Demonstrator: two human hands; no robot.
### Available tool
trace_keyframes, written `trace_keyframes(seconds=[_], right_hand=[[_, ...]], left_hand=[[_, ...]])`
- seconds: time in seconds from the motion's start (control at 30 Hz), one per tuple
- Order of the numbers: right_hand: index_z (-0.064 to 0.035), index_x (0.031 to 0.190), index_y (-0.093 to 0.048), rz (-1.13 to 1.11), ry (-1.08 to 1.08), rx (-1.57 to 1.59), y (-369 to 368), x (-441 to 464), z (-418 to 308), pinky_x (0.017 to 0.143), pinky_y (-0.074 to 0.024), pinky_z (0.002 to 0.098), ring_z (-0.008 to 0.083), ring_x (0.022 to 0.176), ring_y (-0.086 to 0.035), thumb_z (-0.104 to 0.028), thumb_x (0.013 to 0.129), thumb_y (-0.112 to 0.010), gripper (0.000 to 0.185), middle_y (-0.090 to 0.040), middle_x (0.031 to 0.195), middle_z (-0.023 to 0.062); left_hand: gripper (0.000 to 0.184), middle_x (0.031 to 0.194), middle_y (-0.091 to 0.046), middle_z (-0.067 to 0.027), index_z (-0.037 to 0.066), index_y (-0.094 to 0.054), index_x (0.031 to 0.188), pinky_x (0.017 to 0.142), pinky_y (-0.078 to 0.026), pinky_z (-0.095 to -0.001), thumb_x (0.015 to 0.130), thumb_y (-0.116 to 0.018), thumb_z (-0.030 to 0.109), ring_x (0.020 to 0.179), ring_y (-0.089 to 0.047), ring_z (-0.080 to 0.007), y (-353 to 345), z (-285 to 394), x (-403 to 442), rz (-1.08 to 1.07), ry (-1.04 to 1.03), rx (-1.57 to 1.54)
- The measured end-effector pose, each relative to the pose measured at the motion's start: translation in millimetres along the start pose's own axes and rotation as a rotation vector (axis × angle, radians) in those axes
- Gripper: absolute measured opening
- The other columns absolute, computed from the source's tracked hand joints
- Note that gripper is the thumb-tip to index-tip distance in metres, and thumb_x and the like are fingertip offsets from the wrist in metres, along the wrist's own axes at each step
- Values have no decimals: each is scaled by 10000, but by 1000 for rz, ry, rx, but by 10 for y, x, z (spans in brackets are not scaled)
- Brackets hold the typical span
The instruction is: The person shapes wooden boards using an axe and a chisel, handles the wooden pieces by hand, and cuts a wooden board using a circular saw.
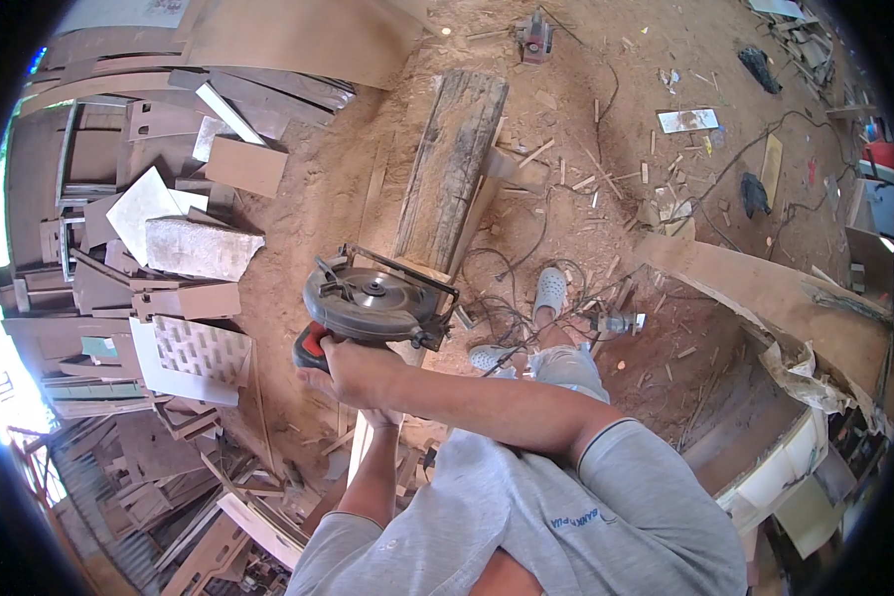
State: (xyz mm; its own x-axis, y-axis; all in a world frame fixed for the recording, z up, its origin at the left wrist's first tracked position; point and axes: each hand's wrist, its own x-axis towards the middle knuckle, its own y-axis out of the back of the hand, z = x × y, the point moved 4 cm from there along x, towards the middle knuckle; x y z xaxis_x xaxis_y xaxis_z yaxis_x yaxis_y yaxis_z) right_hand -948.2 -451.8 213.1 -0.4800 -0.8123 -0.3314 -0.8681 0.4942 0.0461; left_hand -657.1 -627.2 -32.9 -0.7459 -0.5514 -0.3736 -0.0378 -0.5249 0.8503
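My right hand (pixel 353 368) is wrapped round the rear handle of a circular saw (pixel 372 298), close to its red trigger part. The saw lies tilted with its round blade facing up toward me, at the near end of a thick wooden beam (pixel 452 159). Below my right forearm is my left hand (pixel 382 417), beside a pale strip of wood (pixel 359 455). Its fingers are hidden behind the right hand and forearm, so its grip does not show.
Stacked boards and offcuts (pixel 209 248) fill the left side. A power tool (pixel 535 40) stands on the dirt beyond the beam, and another tool (pixel 618 324) lies by my feet. Cables (pixel 526 258) and wood scraps litter the ground. A large panel (pixel 765 298) lies at right.
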Motion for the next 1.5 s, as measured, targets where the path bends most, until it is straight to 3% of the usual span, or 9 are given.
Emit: trace_keyframes(seconds=[0.13, 0.2, 0.27, 0.33, 0.43, 0.53, 0.73, 1.0, 1.5], right_hand=[[110, 1268, -632, -26, -6, 16, -1, 27, -3, 996, -558, 494, 430, 1115, -731, -558, 1087, -507, 704, -742, 1169, 293], [112, 1263, -632, -25, 1, 7, -20, 58, 1, 988, -562, 494, 429, 1109, -734, -557, 1089, -504, 703, -743, 1165, 292], [115, 1260, -631, -30, 0, 7, -11, 64, -8, 979, -566, 495, 429, 1101, -737, -556, 1090, -504, 704, -742, 1162, 297], [118, 1259, -630, -29, 1, 6, -7, 67, -13, 974, -569, 496, 429, 1097, -738, -558, 1089, -504, 708, -741, 1160, 300], [120, 1263, -626, -21, 2, 7, -15, 71, -8, 972, -570, 496, 429, 1093, -739, -566, 1087, -503, 719, -740, 1159, 302], [120, 1274, -619, -27, -1, 8, 4, 54, -17, 971, -572, 495, 428, 1087, -740, -577, 1083, -502, 733, -739, 1163, 302], [118, 1288, -610, -26, 22, -1, -33, 50, 35, 973, -571, 493, 426, 1103, -735, -599, 1078, -499, 756, -738, 1173, 299], [80, 1378, -551, -60, 26, -8, -2, -37, 44, 991, -561, 513, 450, 1143, -713, -631, 1075, -474, 777, -722, 1210, 308], [-30, 1537, -477, -150, 95, -83, 254, -973, 360, 906, -568, 547, 483, 1041, -717, -759, 1039, -393, 887, -739, 1079, 298]], left_hand=[[827, 1757, -276, -42, 235, -274, 1695, 1306, -241, -480, 1018, -573, 604, 1601, -293, -266, -61, 49, 30, -88, -132, 460], [867, 1673, -421, -83, 216, -362, 1660, 1238, -339, -484, 980, -528, 728, 1534, -394, -289, 46, 119, -29, -15, -107, 365], [892, 1674, -420, -97, 215, -361, 1663, 1234, -331, -507, 964, -532, 742, 1538, -383, -308, 66, 159, -37, 7, -117, 373], [900, 1760, -271, -82, 232, -271, 1703, 1293, -217, -546, 969, -586, 645, 1612, -259, -323, -93, -54, 21, -24, -163, 482], [902, 1749, -298, -93, 227, -297, 1695, 1278, -235, -560, 957, -600, 649, 1604, -272, -340, -109, -118, 39, -12, -161, 361], [882, 1648, -483, -88, 225, -423, 1634, 1195, -367, -510, 936, -558, 746, 1512, -432, -315, -15, -85, -3, 57, -199, 458], [844, 1615, -526, -84, 222, -483, 1599, 1171, -392, -526, 915, -636, 693, 1478, -476, -316, 74, 101, -7, -25, -81, 348], [726, 1495, -565, -106, 186, -499, 1549, 1122, -420, -499, 948, -670, 556, 1368, -532, -344, 0, 113, -23, 240, -324, 387], [625, 1303, -602, -181, 46, -548, 1405, 1063, -441, -488, 963, -680, 466, 1232, -562, -396, 172, 369, 236, 191, -167, 79]])
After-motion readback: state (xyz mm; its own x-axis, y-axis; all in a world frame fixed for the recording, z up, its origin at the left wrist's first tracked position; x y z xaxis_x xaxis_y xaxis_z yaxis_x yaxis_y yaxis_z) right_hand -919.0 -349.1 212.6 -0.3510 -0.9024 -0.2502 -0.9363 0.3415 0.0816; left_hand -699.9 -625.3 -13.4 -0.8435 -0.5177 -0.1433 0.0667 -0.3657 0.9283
